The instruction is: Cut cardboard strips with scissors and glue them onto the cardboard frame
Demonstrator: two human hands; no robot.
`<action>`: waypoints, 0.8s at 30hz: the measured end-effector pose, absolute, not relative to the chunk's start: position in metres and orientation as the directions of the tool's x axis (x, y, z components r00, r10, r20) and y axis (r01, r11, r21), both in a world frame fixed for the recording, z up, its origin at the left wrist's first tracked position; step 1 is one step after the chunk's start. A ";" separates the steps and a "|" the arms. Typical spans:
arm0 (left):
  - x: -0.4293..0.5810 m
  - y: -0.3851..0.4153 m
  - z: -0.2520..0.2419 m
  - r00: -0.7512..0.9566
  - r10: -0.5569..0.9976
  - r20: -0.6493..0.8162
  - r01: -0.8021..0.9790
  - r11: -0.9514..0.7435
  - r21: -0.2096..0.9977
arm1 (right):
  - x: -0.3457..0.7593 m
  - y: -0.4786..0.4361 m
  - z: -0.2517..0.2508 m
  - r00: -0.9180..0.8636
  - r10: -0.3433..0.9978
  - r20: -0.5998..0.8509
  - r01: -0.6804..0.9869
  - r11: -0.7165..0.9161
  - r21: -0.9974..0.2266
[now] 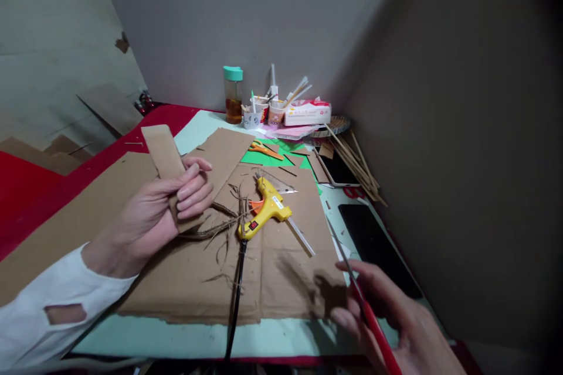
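Note:
My left hand (193, 187) is closed around a strip of brown cardboard (162, 149), whose upper end sticks up past the thumb. In my right hand (391, 310), low at the right, is a pair of red-handled scissors (372, 322), seen edge-on with the blades pointing up and away. Between the hands a yellow glue gun (268, 205) lies on a large cardboard sheet (290, 281), a clear glue stick (301, 237) jutting from its back. Thin torn cardboard shreds (231, 220) lie around its grip.
Orange scissors (266, 150) and cardboard scraps lie on a green sheet (285, 158). Behind stand a teal-lidded bottle (233, 96), paper cups (253, 119) and a tissue pack (308, 112). At right are wooden sticks (358, 164), a tablet (338, 167) and a black slab (378, 246). Walls bound the table.

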State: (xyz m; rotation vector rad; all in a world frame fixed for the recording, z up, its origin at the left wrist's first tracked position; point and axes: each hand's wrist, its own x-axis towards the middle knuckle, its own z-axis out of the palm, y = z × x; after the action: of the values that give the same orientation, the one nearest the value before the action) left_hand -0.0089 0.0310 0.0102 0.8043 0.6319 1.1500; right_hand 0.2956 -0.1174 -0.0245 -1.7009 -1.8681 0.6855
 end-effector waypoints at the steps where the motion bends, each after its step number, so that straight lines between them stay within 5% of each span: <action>1: -0.010 0.032 0.009 0.290 0.956 -0.038 -0.504 0.186 0.844 | 0.297 -0.113 -0.024 -0.048 0.996 0.072 0.752 0.084 -0.653; 6: -0.015 0.035 0.010 0.174 0.983 -0.062 0.004 0.062 0.998 | 0.296 -0.078 -0.027 -0.025 0.960 0.280 0.946 0.113 -0.303; 10: -0.016 0.036 0.007 0.165 0.974 0.154 0.543 -0.219 0.810 | 0.283 -0.047 -0.025 -0.018 0.974 0.224 0.995 0.039 -0.089; 18: -0.006 0.030 -0.023 0.513 0.850 0.121 0.753 -0.513 0.412 | 0.264 -0.020 -0.017 0.039 0.993 0.112 0.995 -0.049 0.088; 24: -0.008 0.030 -0.025 0.594 0.792 0.140 0.717 -0.600 0.355 | 0.261 -0.024 -0.021 0.025 0.995 0.091 0.991 -0.037 0.130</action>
State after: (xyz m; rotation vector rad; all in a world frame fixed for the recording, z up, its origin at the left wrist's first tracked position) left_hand -0.0080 0.0301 -0.0255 2.5628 1.2404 0.4159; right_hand 0.2606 -0.0245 -0.0205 -2.2706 -2.2003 -0.2485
